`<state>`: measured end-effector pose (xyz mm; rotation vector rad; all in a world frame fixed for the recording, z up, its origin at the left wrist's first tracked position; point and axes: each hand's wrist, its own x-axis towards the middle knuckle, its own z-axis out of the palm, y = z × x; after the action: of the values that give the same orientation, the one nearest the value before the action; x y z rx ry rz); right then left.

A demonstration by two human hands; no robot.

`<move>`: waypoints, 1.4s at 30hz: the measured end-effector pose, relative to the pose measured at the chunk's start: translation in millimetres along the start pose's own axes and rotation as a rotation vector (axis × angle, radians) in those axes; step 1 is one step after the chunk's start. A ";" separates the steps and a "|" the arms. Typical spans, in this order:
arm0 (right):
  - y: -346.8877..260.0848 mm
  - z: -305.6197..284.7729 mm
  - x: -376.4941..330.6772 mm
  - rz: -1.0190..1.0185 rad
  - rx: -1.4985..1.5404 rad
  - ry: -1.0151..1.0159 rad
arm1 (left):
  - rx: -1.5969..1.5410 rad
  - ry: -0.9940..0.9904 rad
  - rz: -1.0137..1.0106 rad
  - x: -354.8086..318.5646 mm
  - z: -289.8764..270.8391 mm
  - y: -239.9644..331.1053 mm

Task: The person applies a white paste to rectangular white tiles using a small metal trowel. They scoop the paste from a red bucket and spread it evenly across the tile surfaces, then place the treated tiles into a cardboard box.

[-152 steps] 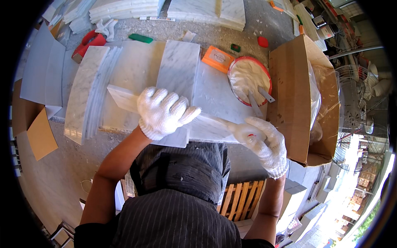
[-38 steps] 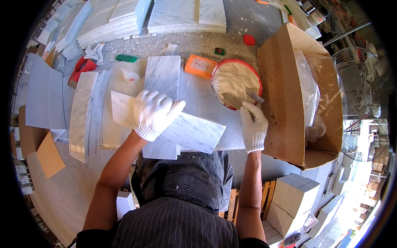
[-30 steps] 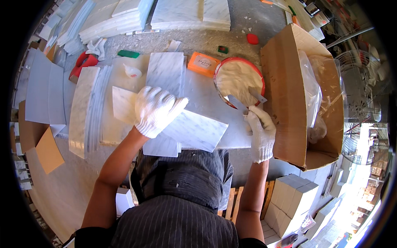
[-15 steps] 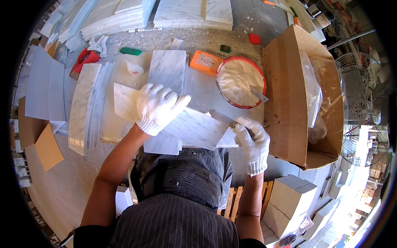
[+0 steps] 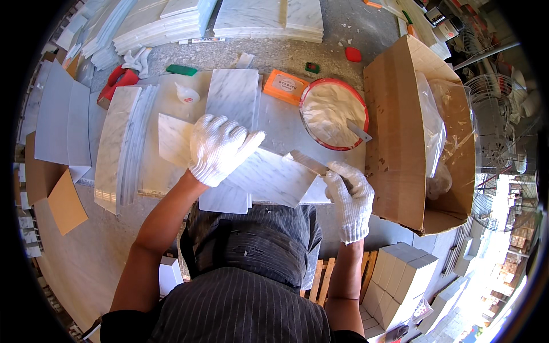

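Observation:
My left hand (image 5: 223,147), in a white knit glove, is closed over the upper edge of a grey-veined white marble tile (image 5: 280,176), held at a slant above the worktable. My gloved right hand (image 5: 350,197) grips a putty knife (image 5: 309,162) by its handle, mostly hidden in the fingers. The knife's blade lies along the tile's upper right edge. Under the held tile is a short stack of similar tiles (image 5: 231,94). Beyond my right hand, a red-rimmed tub (image 5: 366,108) of creamy white paste has another metal blade (image 5: 358,131) standing in it.
A deep cardboard box (image 5: 394,137) with plastic bags borders the right side. An orange packet (image 5: 285,87) lies beside the tub. Leaning tiles (image 5: 117,148) and a small white squeeze bottle (image 5: 186,93) stand left. Marble stacks (image 5: 269,20) line the back.
The putty knife's blade has turned, and its face now catches more light along the tile's edge. My left hand and the tile have hardly moved.

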<state>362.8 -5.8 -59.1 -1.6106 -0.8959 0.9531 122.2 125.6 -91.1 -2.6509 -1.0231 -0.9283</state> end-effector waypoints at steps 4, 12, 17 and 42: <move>2.5 -0.1 0.5 -0.008 -0.005 0.005 | -0.008 -0.007 -0.003 -0.6 0.4 -0.7; 17.7 -11.4 22.9 -0.181 -0.068 0.265 | 0.010 -0.011 0.005 0.4 0.8 -0.9; 22.7 -21.6 37.3 -0.211 -0.093 0.280 | -0.004 -0.020 -0.006 0.0 3.4 -2.4; 3.9 -4.7 34.3 -0.136 -0.242 -0.201 | 0.004 -0.043 0.009 -0.5 14.7 -7.5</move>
<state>381.5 22.4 -67.3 -1.6493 -1.2839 0.9503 124.3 136.0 -103.7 -2.6814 -1.0199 -0.8696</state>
